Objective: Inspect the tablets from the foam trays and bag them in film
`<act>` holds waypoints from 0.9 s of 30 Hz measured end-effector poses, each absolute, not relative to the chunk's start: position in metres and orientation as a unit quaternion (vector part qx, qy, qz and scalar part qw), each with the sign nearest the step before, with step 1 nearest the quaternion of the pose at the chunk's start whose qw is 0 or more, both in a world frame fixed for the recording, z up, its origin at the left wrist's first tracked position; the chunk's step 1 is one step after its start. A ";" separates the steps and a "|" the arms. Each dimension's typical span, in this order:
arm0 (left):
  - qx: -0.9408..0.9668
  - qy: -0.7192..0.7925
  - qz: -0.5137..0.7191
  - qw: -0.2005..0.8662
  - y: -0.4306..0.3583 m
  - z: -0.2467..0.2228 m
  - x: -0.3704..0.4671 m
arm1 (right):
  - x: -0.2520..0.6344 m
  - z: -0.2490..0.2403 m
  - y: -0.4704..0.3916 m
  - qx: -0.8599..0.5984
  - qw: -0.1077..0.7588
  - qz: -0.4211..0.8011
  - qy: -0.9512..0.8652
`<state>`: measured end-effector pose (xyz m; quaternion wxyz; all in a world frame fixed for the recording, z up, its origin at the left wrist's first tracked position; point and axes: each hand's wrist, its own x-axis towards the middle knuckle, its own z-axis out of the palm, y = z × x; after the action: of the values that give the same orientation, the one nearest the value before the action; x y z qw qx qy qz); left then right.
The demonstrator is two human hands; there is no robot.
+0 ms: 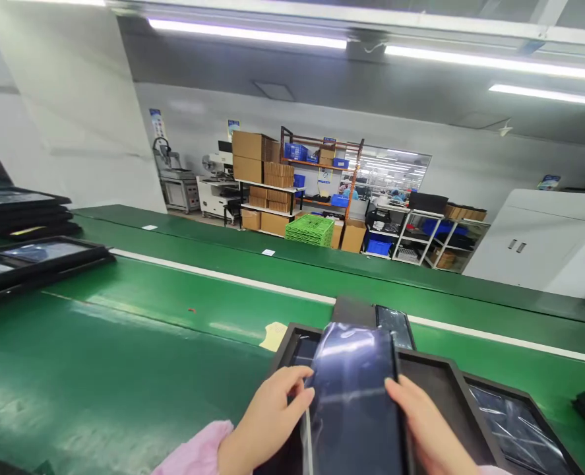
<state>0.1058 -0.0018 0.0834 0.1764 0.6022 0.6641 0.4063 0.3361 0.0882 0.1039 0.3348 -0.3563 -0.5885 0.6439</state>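
A dark flat screen panel [354, 402], covered in shiny clear film, is tilted up in front of me over a black foam tray [450, 396]. My left hand [265, 419] grips its left edge, thumb and forefinger close together. Along the right edge, my right hand [428, 425] holds the same panel with the thumb on top; its other fingers are mostly hidden underneath. The bare recess of the tray shows to the right. Another filmed screen [520, 425] lies in the tray section at far right, and a smaller one [395, 324] rests behind the held panel.
A green work surface [148, 356] with a white line runs across. Stacked black trays [20, 211] and a tray with screens [49, 254] stand at left. A torn yellowish paper [274, 335] lies near the tray. Beyond are green crates [309, 229], shelves and cartons [250, 155].
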 end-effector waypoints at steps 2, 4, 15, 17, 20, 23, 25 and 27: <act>0.593 0.686 0.396 0.144 -0.001 0.065 0.095 | 0.317 0.083 0.092 -0.386 0.256 0.595 -0.657; 0.592 0.700 0.380 0.122 0.000 0.047 0.090 | 0.309 0.065 0.100 -0.451 0.167 0.493 -0.725; 0.562 0.683 0.456 0.094 0.015 0.014 0.083 | 0.292 0.057 0.126 -0.483 0.130 0.287 -0.817; 0.536 0.677 0.495 0.097 0.013 0.016 0.079 | 0.286 0.069 0.140 -0.454 0.147 0.166 -0.863; 0.503 0.670 0.536 0.104 0.005 0.020 0.076 | 0.272 0.079 0.161 -0.451 0.153 0.110 -0.872; 0.476 0.671 0.555 0.122 -0.001 0.027 0.076 | 0.259 0.079 0.171 -0.450 0.147 0.080 -0.877; 0.461 0.670 0.565 0.140 -0.002 0.031 0.076 | 0.253 0.077 0.173 -0.445 0.153 0.069 -0.880; 0.456 0.666 0.569 0.156 0.000 0.034 0.075 | 0.249 0.078 0.171 -0.432 0.166 0.062 -0.884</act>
<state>0.0748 0.0003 0.0340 0.1564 0.4558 0.6661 0.5694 0.2489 0.1710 0.0780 0.1664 -0.4323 -0.8841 0.0620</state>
